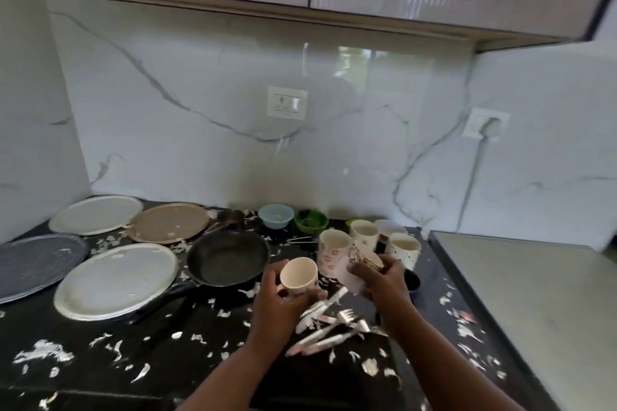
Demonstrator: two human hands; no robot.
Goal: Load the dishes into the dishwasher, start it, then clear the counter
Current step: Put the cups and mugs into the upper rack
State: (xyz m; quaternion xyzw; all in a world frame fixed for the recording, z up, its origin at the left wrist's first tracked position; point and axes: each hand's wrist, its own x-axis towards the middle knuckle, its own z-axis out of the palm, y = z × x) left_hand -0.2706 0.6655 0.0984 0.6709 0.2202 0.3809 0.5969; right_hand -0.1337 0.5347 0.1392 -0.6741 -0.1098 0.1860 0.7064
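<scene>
While tilted, each cup (pixel 298 276) fills its grip.

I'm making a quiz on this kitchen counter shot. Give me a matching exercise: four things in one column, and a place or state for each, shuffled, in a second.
Things:
1. frying pan
2. blue bowl
3. forks
4. cream cup

Places or states:
A. held in the left hand
B. by the wall, left of the green bowl
C. lying on the counter between the two forearms
D. beside the large white plate, handle towards the camera

Pairs: 1-D, 2-B, 3-C, 4-A
</scene>
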